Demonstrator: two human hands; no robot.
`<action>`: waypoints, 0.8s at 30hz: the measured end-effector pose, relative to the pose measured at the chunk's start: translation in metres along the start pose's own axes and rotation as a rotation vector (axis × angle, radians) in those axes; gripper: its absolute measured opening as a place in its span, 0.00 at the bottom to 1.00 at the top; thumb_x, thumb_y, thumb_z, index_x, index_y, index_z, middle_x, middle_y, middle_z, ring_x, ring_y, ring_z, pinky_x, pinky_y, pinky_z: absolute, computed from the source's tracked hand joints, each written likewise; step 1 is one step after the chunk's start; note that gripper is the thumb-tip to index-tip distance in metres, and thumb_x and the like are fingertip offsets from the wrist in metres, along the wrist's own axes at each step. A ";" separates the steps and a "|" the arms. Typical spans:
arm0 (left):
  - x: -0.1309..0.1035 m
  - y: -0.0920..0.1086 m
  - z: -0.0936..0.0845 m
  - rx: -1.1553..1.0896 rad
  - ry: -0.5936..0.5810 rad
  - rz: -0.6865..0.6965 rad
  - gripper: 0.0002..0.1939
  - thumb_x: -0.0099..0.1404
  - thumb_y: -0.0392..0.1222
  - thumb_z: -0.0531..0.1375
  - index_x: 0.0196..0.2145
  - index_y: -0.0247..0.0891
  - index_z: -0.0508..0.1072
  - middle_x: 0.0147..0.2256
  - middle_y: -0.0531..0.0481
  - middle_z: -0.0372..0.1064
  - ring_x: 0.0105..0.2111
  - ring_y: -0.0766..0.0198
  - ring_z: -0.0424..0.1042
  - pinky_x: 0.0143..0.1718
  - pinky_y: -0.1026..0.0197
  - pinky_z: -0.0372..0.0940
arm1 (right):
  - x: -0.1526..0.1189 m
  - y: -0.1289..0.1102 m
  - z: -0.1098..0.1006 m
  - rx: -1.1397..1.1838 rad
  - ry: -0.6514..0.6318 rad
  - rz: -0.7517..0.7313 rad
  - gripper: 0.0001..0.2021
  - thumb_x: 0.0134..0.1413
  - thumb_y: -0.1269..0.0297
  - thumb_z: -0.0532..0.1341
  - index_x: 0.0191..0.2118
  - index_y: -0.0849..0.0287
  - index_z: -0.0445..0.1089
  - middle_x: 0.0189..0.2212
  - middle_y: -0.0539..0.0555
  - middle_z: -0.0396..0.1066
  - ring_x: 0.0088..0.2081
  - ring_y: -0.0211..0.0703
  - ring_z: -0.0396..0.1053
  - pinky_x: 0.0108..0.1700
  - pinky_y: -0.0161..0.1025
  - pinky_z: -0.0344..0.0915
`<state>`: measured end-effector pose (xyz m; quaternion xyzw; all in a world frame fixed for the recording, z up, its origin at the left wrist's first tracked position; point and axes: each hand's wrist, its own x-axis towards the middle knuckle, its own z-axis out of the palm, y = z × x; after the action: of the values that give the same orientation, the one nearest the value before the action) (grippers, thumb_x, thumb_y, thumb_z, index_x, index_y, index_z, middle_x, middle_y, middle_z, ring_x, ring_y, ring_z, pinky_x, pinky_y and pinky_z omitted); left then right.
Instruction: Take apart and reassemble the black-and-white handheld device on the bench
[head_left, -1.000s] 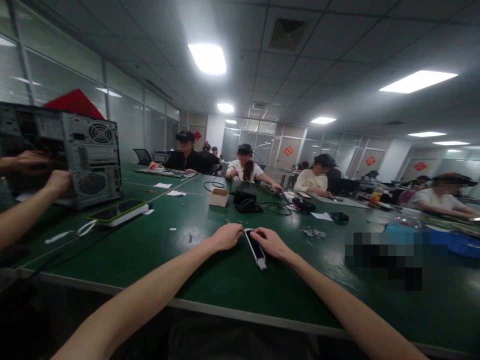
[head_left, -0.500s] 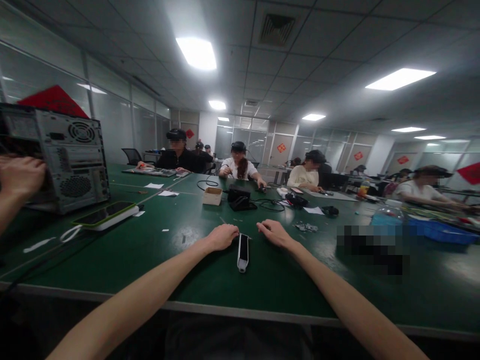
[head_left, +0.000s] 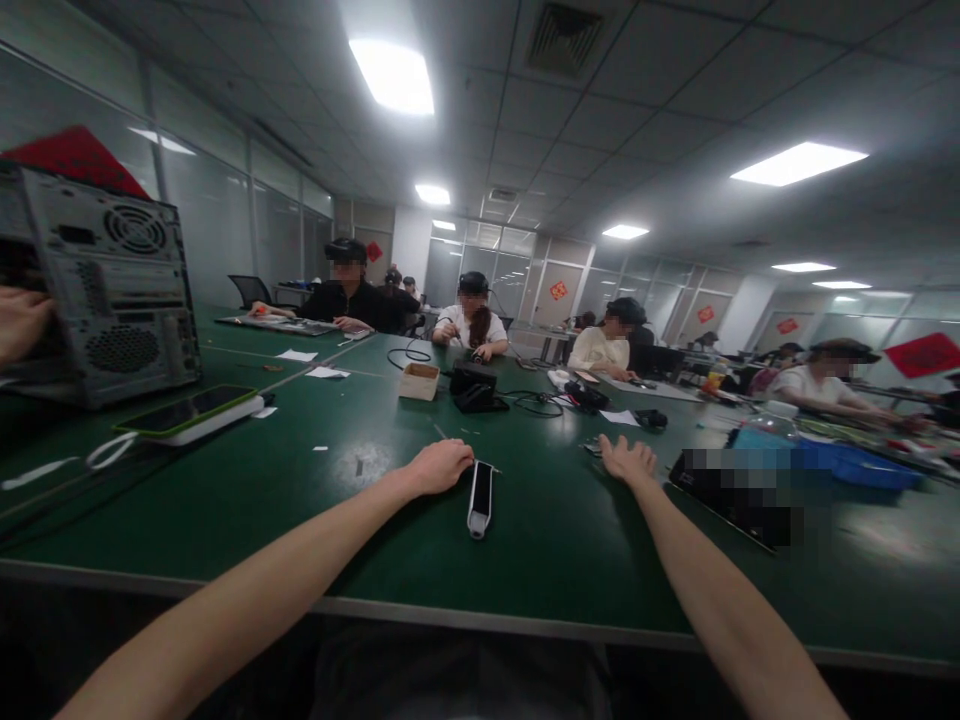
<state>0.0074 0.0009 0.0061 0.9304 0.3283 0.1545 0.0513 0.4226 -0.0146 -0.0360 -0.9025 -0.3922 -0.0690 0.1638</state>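
Note:
My left hand rests on the green table with its fingers curled together. Beside its fingertips, at the far end, lies a slim white device with a long black face. Anything inside those fingers is hidden. Farther right, my right hand reaches over the tabletop with fingers apart. Its fingertips are at a few small metal pieces, which the hand partly covers; whether it touches them I cannot tell.
On the left stand an open computer case, another person's hand at it, and a green-edged phone. A small box and black device sit ahead. Rightward are a black object and blue tray. Co-workers sit across.
My right hand has moved right, from near the white device to the small metal pieces, and its fingers have spread. My left hand stays by the device. The view has shifted slightly.

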 end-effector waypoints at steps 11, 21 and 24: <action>-0.003 0.002 0.002 -0.049 0.020 0.052 0.12 0.67 0.43 0.49 0.37 0.38 0.72 0.38 0.47 0.69 0.36 0.61 0.69 0.35 0.62 0.62 | 0.033 0.018 0.004 0.188 -0.064 0.237 0.41 0.53 0.36 0.36 0.64 0.61 0.45 0.64 0.72 0.34 0.62 0.74 0.32 0.54 0.69 0.38; -0.002 0.006 0.001 -0.013 0.005 0.061 0.13 0.67 0.42 0.50 0.39 0.39 0.73 0.39 0.46 0.69 0.39 0.60 0.68 0.39 0.62 0.62 | 0.030 0.022 0.002 0.135 0.041 0.015 0.35 0.58 0.45 0.39 0.56 0.69 0.61 0.54 0.74 0.57 0.56 0.64 0.55 0.52 0.53 0.54; -0.001 0.005 0.001 -0.012 -0.002 0.065 0.13 0.66 0.42 0.50 0.39 0.38 0.73 0.39 0.46 0.69 0.39 0.60 0.68 0.40 0.62 0.62 | 0.032 0.023 -0.001 0.138 0.089 -0.074 0.30 0.60 0.52 0.41 0.54 0.70 0.64 0.50 0.72 0.62 0.54 0.59 0.59 0.53 0.48 0.55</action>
<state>0.0100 -0.0039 0.0056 0.9404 0.2971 0.1571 0.0523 0.4609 -0.0078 -0.0324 -0.8700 -0.4215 -0.0880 0.2401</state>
